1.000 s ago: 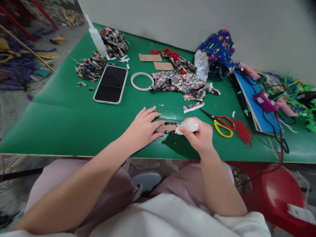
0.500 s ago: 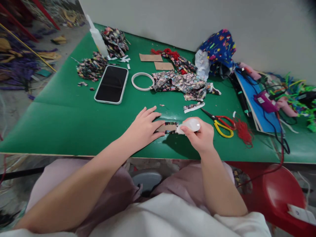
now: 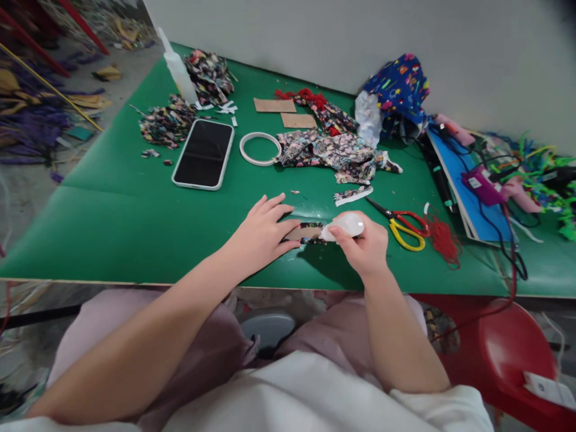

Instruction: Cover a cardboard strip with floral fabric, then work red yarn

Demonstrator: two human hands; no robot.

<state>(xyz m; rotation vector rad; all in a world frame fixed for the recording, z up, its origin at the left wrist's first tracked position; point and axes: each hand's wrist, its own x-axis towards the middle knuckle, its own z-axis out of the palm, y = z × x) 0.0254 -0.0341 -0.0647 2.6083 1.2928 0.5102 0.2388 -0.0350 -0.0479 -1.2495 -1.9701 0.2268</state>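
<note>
The right hand clasps a white plastic bottle. At its nine o'clock, the left hand, fingers apart, touches a brown fabric-edged strip.

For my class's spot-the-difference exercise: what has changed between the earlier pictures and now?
Very little: the right hand and the white bottle it grips shifted slightly away from the person. Nothing was taken hold of or let go. The left hand stays on the dark-edged strip; phone and scissors lie as before.
</note>
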